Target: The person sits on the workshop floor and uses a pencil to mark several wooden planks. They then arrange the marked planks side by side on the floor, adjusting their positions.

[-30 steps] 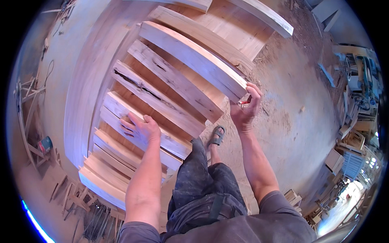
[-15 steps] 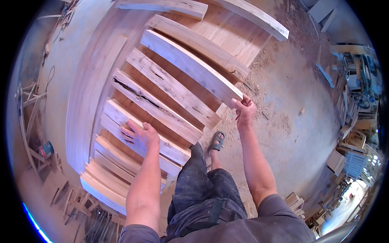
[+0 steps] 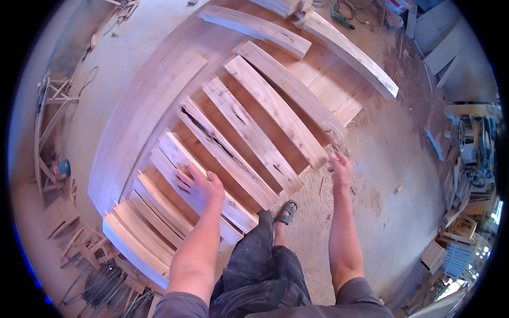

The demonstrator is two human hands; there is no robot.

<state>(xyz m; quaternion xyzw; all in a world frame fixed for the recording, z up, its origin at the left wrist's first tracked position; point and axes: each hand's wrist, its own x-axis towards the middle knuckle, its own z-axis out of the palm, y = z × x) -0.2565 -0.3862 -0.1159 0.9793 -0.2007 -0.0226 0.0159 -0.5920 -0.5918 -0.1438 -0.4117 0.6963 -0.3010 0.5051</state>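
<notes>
Several curved wooden planks lie side by side on a large wooden panel [image 3: 138,116] on the floor. My left hand [image 3: 199,183] rests flat, fingers spread, on one pale plank [image 3: 175,159] near the front. My right hand [image 3: 339,168] hangs free in the air, fingers loosely apart, just right of the near end of a long plank [image 3: 275,111] that now lies flat. It holds nothing. My sandalled foot [image 3: 286,212] stands on the dusty floor between the two arms.
More planks lie at the back [image 3: 254,29] and back right [image 3: 352,53]. Wooden frames and scrap [image 3: 50,116] stand along the left. Machines and boxes [image 3: 472,159] crowd the right side. Cables and offcuts [image 3: 101,286] lie at the lower left. Sawdust covers the floor.
My right hand held the end of the long plank raised, lowered it onto the panel and let go. My left hand stayed on the pale plank.
</notes>
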